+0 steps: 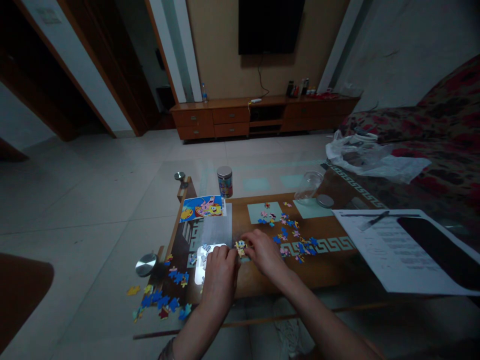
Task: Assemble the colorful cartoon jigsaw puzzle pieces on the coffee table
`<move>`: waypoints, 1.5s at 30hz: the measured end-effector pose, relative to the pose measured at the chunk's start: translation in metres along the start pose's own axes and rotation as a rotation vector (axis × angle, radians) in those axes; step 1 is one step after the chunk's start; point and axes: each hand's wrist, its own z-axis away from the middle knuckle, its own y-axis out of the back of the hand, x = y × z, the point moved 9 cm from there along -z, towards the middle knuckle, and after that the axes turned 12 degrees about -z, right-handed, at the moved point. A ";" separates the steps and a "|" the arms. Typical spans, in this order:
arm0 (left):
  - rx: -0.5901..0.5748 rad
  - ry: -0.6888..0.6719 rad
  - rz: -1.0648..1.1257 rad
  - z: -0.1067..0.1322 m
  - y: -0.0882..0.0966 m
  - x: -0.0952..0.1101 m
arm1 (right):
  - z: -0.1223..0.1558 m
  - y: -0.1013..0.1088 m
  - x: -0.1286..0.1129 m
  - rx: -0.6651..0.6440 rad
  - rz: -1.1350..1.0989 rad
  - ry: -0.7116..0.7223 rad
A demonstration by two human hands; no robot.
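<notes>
My left hand and my right hand meet over a small cluster of joined jigsaw pieces on the glass table. Both hands have their fingers curled and pinched at that cluster, one from each side. Loose coloured pieces lie scattered just right of my right hand. A heap of mostly blue pieces sits at the table's near left corner. The cartoon reference picture lies beyond my left hand, with a round puzzle tin behind it.
A printed sheet with a dark flat object covers the table's right part. A clear jar lies on its side next to its lid. A plastic bag and a floral sofa are at the right; a TV cabinet stands against the far wall.
</notes>
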 end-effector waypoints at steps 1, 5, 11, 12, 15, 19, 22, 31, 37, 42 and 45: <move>0.003 0.018 0.008 -0.002 -0.001 -0.002 | 0.000 0.000 0.000 -0.002 0.002 -0.002; 0.009 0.038 -0.026 -0.008 -0.001 -0.002 | 0.000 -0.001 -0.001 -0.006 -0.011 0.003; 0.010 0.033 -0.040 -0.010 0.002 0.001 | 0.000 -0.001 -0.001 0.007 0.009 0.010; 0.005 0.030 -0.043 -0.009 0.003 0.001 | 0.000 -0.001 -0.001 0.010 0.010 0.008; -0.022 0.014 -0.055 -0.008 0.002 0.000 | 0.000 -0.001 0.000 0.014 0.011 0.003; -0.034 -0.048 -0.040 -0.002 -0.001 0.007 | -0.002 -0.002 0.001 0.022 0.011 0.012; -0.005 -0.099 -0.032 0.006 0.000 0.018 | -0.002 -0.002 0.000 0.038 0.017 0.029; 0.090 -0.194 -0.025 0.026 -0.009 0.046 | 0.002 0.001 -0.007 0.050 0.068 0.015; 0.160 -0.158 -0.010 0.029 -0.013 0.058 | -0.003 0.029 0.008 0.177 -0.007 0.009; 0.185 -0.159 0.025 0.026 -0.014 0.067 | -0.017 0.082 0.062 0.357 0.061 -0.115; 0.167 -0.176 0.031 0.024 -0.017 0.072 | -0.027 0.091 0.082 0.357 0.097 -0.106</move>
